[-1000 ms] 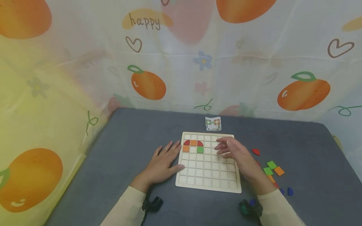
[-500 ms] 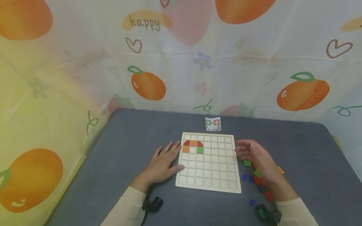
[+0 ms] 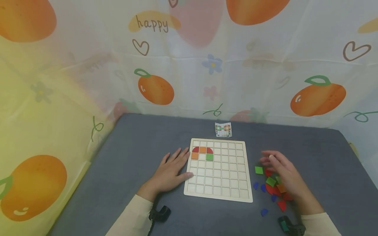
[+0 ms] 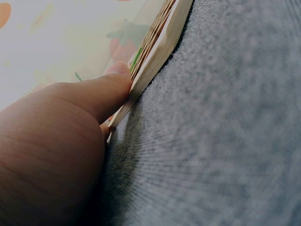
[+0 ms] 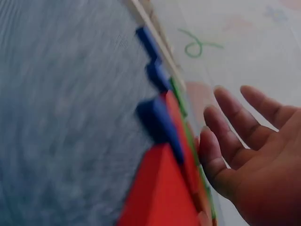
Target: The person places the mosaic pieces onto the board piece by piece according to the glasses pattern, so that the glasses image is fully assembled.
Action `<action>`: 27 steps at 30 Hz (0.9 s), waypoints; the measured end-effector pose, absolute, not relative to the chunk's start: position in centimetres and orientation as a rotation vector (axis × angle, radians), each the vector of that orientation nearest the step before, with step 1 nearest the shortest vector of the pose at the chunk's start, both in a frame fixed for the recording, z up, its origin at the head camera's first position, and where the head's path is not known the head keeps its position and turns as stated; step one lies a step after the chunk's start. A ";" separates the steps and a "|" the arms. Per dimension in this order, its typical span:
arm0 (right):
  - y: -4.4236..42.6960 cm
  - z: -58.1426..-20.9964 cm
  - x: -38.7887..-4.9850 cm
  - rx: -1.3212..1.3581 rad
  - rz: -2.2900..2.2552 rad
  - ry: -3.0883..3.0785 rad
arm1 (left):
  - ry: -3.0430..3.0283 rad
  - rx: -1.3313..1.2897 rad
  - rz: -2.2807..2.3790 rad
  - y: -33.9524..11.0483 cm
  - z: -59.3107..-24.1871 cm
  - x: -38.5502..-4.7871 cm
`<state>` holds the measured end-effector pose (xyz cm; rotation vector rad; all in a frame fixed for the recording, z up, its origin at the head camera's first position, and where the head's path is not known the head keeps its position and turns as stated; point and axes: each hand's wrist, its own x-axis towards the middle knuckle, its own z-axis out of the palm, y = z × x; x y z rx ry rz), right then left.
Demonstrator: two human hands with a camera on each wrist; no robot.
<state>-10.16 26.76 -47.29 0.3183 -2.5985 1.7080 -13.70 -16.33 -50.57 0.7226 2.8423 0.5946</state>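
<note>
I see the right hand (image 3: 284,172) has left the wooden grid board (image 3: 220,183) for the loose tiles (image 3: 271,189) to its right, fingers apart, apparently holding nothing; the five set tiles (image 3: 202,149) stay unchanged. The left hand (image 3: 169,172), spread, touches the board's edge.

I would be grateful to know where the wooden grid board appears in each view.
Head: wooden grid board, lower center, between left hand and right hand.
Left wrist: board edge, slanting across the upper middle.
Right wrist: blurred pale board edge at top middle.
Shared landmark: gray tabletop.
</note>
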 end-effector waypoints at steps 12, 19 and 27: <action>27.1 -48.9 -10.2 0.234 1.478 -2.892 | 2.845 0.715 0.598 -16.2 -50.5 -13.6; 26.6 -48.9 -10.2 0.275 1.309 -2.934 | 2.845 0.724 0.609 -16.3 -50.5 -13.6; 26.6 -49.3 -10.2 0.297 1.279 -2.847 | 2.840 0.728 0.617 -16.3 -50.5 -13.7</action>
